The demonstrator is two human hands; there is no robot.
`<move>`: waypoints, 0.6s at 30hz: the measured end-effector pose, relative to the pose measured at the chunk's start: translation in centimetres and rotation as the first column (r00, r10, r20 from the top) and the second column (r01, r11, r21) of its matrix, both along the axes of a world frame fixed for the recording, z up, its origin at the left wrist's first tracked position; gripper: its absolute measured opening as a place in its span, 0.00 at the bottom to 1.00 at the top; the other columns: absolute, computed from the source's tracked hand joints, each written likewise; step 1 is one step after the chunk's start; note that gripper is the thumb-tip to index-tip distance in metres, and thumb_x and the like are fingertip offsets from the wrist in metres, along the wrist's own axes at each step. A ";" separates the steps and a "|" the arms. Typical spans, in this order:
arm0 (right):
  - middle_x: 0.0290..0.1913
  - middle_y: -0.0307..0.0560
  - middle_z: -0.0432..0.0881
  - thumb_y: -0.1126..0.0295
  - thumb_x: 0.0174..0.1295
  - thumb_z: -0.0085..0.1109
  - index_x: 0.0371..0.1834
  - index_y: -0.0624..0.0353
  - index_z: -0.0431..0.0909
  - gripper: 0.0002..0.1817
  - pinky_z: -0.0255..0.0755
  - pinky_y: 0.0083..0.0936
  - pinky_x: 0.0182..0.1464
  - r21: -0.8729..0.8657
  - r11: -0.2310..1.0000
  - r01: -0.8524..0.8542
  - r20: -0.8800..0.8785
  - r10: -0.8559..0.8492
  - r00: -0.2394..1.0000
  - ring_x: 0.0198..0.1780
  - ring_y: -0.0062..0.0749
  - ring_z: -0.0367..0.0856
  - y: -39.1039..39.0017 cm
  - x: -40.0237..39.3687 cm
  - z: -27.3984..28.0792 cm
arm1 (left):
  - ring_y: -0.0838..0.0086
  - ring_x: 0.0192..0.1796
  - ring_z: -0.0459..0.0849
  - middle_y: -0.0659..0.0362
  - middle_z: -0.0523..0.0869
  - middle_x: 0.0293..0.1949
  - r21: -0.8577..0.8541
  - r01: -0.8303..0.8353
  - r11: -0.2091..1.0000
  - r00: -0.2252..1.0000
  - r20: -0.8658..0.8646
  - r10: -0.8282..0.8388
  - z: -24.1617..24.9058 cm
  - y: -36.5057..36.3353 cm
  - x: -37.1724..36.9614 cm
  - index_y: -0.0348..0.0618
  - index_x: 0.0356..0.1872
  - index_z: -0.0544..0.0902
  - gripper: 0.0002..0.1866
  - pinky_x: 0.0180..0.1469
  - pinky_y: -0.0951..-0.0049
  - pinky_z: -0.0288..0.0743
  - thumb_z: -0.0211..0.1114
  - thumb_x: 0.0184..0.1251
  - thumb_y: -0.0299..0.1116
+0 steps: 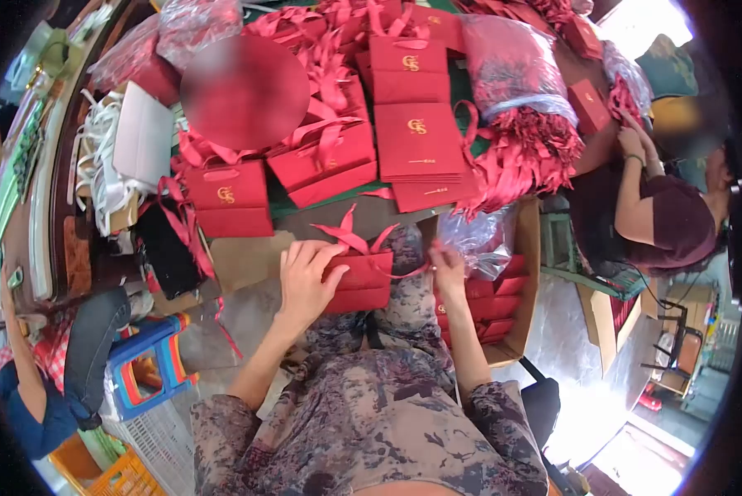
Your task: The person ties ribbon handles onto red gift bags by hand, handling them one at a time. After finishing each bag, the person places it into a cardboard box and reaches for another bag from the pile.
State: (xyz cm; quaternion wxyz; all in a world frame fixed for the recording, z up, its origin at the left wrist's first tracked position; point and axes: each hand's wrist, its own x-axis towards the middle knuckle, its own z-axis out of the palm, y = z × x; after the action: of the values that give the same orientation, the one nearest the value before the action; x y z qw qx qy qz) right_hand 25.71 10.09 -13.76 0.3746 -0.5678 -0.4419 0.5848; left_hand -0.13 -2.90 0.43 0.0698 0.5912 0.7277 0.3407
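Observation:
A small red paper gift bag point(363, 285) rests over my lap, with red ribbon ends standing up from its top edge. My left hand point(309, 277) grips the bag's left upper corner between thumb and fingers. To the right, my right hand point(449, 271) pinches a red ribbon point(406, 273) that stretches across from the bag. The fingertips of that hand are partly blurred. Beyond my hands, red bags with gold lettering point(420, 145) lie stacked on the table, beside a thick bundle of red ribbons point(524, 153).
An open cardboard box point(526, 285) holding red bags and clear plastic stands right of my legs. White-handled bags point(140, 136) lie at the table's left. Stacked plastic stools point(148, 364) stand at lower left. A co-worker point(673, 211) sits at right; another person's arm point(26, 364) shows at left.

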 end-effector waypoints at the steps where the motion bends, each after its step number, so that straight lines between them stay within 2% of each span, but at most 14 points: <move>1: 0.40 0.39 0.83 0.75 0.71 0.59 0.49 0.60 0.79 0.06 0.71 0.19 0.32 -0.006 1.000 -0.012 -0.011 0.012 1.000 0.35 0.19 0.78 0.1 0.1 1.6 | 0.63 0.48 0.79 0.62 0.85 0.42 -0.011 -0.013 1.000 1.000 -0.005 0.013 0.1 -0.7 -0.6 0.50 0.45 0.87 0.18 0.49 0.62 0.68 0.78 0.51 0.33; 3: 0.41 0.40 0.83 0.76 0.73 0.55 0.47 0.60 0.77 0.04 0.72 0.19 0.35 0.250 0.967 0.047 -0.199 0.003 0.980 0.36 0.20 0.79 -0.1 -0.3 2.1 | 0.62 0.48 0.79 0.61 0.83 0.42 -0.121 -0.013 0.993 0.999 -0.045 0.007 0.1 -2.0 -1.5 0.49 0.46 0.87 0.19 0.49 0.62 0.68 0.79 0.50 0.35; 4: 0.41 0.40 0.83 0.76 0.73 0.55 0.47 0.60 0.77 0.04 0.72 0.19 0.35 0.243 0.969 0.037 -0.198 0.012 0.980 0.36 0.20 0.79 -0.5 -0.5 3.6 | 0.62 0.47 0.78 0.60 0.82 0.43 -0.117 -0.021 0.993 0.997 -0.070 0.013 -0.4 -2.4 -1.6 0.49 0.46 0.87 0.19 0.48 0.62 0.68 0.78 0.50 0.35; 6: 0.41 0.44 0.83 0.76 0.74 0.51 0.44 0.60 0.76 0.04 0.75 0.24 0.38 0.252 0.967 -0.043 -0.049 0.057 0.997 0.37 0.23 0.80 -1.7 -0.7 7.4 | 0.61 0.47 0.78 0.59 0.82 0.44 -0.119 -0.010 0.993 0.996 -0.088 0.000 -1.2 -2.7 -1.8 0.48 0.46 0.86 0.19 0.48 0.61 0.68 0.78 0.51 0.34; 7: 0.41 0.44 0.83 0.76 0.74 0.51 0.44 0.60 0.76 0.04 0.75 0.24 0.38 0.246 0.968 -0.048 -0.048 0.061 0.997 0.37 0.23 0.80 -2.4 -1.6 9.5 | 0.61 0.47 0.78 0.59 0.82 0.44 -0.117 0.011 0.993 0.994 -0.106 -0.024 -1.5 -2.8 -1.8 0.48 0.46 0.86 0.18 0.48 0.61 0.69 0.77 0.52 0.33; 8: 0.36 0.41 0.80 0.76 0.74 0.50 0.44 0.60 0.76 0.04 0.73 0.25 0.36 0.300 0.931 -0.207 0.159 0.166 0.973 0.35 0.22 0.78 -3.4 -2.9 11.4 | 0.61 0.47 0.78 0.59 0.82 0.44 -0.122 0.008 0.992 0.994 -0.103 -0.021 -1.9 -2.8 -1.8 0.48 0.46 0.86 0.18 0.48 0.61 0.69 0.77 0.52 0.33; 9: 0.31 0.38 0.77 0.75 0.74 0.49 0.43 0.59 0.76 0.05 0.71 0.26 0.34 0.321 0.872 -0.369 0.363 0.247 0.898 0.33 0.20 0.75 -4.4 -4.1 12.3 | 0.60 0.47 0.78 0.59 0.82 0.44 -0.106 0.026 0.994 0.995 -0.094 -0.036 -2.2 -2.7 -1.6 0.47 0.44 0.85 0.16 0.48 0.60 0.69 0.76 0.52 0.31; 11: 0.28 0.45 0.78 0.73 0.74 0.52 0.42 0.61 0.77 0.05 0.73 0.32 0.34 0.240 0.805 -0.543 0.512 0.370 0.775 0.31 0.32 0.80 -6.2 -5.7 11.5 | 0.59 0.46 0.78 0.58 0.81 0.44 -0.092 0.043 0.995 0.995 -0.083 -0.051 -2.3 -2.4 -1.3 0.46 0.43 0.83 0.15 0.47 0.60 0.70 0.75 0.53 0.30; 13: 0.27 0.52 0.79 0.70 0.73 0.56 0.38 0.62 0.78 0.07 0.75 0.36 0.35 0.344 0.703 -0.623 0.458 0.454 0.765 0.31 0.49 0.83 -7.0 -8.0 11.6 | 0.58 0.45 0.78 0.58 0.79 0.40 -0.115 0.092 0.989 0.990 -0.092 -0.103 -2.4 -2.4 -1.1 0.44 0.39 0.80 0.13 0.46 0.60 0.71 0.73 0.53 0.27; 14: 0.33 0.55 0.81 0.71 0.71 0.59 0.38 0.63 0.81 0.07 0.77 0.39 0.38 0.316 0.708 -0.631 0.476 0.457 0.751 0.37 0.58 0.83 -7.5 -8.7 11.6 | 0.58 0.45 0.78 0.58 0.79 0.40 -0.118 0.092 0.989 0.990 -0.093 -0.103 -2.3 -2.3 -1.1 0.44 0.39 0.80 0.13 0.46 0.60 0.71 0.73 0.53 0.27; 17: 0.37 0.57 0.80 0.71 0.70 0.60 0.40 0.63 0.79 0.06 0.76 0.44 0.39 0.415 0.679 -0.606 0.450 0.426 0.785 0.38 0.61 0.81 -7.9 -9.8 11.1 | 0.58 0.44 0.77 0.57 0.77 0.38 -0.152 0.125 0.981 0.981 -0.127 -0.145 -2.1 -2.1 -0.9 0.44 0.37 0.78 0.12 0.45 0.61 0.72 0.71 0.53 0.25; 18: 0.43 0.57 0.80 0.73 0.69 0.59 0.43 0.63 0.81 0.05 0.78 0.45 0.41 0.390 0.685 -0.615 0.432 0.454 0.779 0.41 0.59 0.82 -7.8 -9.6 11.0 | 0.59 0.44 0.78 0.56 0.77 0.37 -0.149 0.127 0.981 0.974 -0.167 -0.152 -1.8 -2.0 -0.7 0.44 0.38 0.78 0.11 0.45 0.60 0.72 0.70 0.54 0.25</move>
State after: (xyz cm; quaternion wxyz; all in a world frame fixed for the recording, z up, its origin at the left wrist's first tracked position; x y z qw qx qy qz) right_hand 16.10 2.27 -2.75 0.2497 -0.3729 -0.7797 0.4366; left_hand -0.82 -4.94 -1.37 0.0691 0.6628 0.7092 0.2301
